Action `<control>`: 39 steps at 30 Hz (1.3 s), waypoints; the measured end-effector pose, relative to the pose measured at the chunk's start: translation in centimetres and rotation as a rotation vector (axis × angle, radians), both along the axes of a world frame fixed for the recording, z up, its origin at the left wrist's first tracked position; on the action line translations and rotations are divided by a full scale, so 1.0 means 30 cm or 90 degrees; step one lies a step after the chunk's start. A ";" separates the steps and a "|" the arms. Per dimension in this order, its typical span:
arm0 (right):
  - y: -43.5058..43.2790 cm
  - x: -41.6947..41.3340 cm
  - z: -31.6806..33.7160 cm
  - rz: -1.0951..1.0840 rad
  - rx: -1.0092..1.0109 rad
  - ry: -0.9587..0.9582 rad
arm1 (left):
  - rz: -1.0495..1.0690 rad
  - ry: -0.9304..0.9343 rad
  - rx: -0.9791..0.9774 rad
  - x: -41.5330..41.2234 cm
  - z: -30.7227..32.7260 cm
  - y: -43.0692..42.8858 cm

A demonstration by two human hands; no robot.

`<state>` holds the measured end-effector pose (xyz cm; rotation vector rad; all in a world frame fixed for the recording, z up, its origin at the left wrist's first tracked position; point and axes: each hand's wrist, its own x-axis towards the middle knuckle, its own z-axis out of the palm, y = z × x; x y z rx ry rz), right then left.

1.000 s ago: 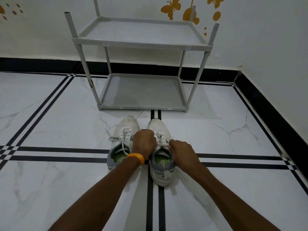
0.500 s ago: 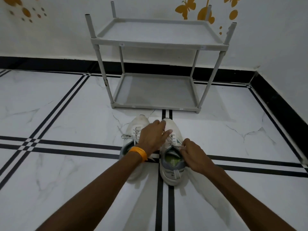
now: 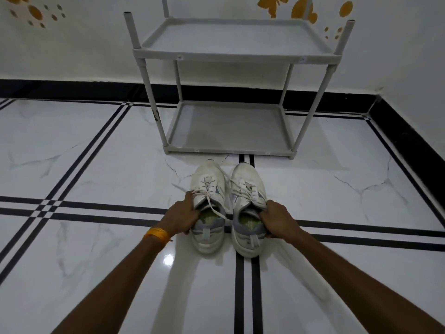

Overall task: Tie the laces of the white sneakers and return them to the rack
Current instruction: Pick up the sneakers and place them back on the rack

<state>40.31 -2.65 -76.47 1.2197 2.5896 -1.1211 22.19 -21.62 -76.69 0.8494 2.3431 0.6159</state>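
Note:
Two white sneakers with grey heels and green insoles stand side by side on the floor, toes toward the rack. My left hand grips the outer side of the left sneaker at its opening. My right hand grips the outer side of the right sneaker at its collar. Loose lace ends trail across the left sneaker's opening; the right sneaker's laces lie bunched on its tongue. The grey two-shelf rack stands just beyond the toes, both shelves bare.
White marble floor with black inlay lines runs all round. A black skirting edges the white wall behind the rack and the wall at the right. An orange band sits on my left wrist.
My left hand left the right sneaker's laces and moved to the left sneaker's outer side. My right hand shifted to the right sneaker's collar. The view came closer to the rack.

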 end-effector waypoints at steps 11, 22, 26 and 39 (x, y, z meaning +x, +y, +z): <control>0.044 -0.010 0.134 -0.009 0.130 0.108 | -0.018 0.124 0.128 0.029 0.139 0.112; 0.055 0.087 0.825 -0.030 0.056 0.087 | -0.018 0.065 0.061 0.116 0.812 0.131; 0.123 0.087 1.116 -0.028 0.055 0.068 | -0.010 0.051 0.064 0.122 1.104 0.201; 0.478 -0.314 1.675 0.000 0.046 0.055 | 0.025 0.071 0.080 -0.256 1.634 0.552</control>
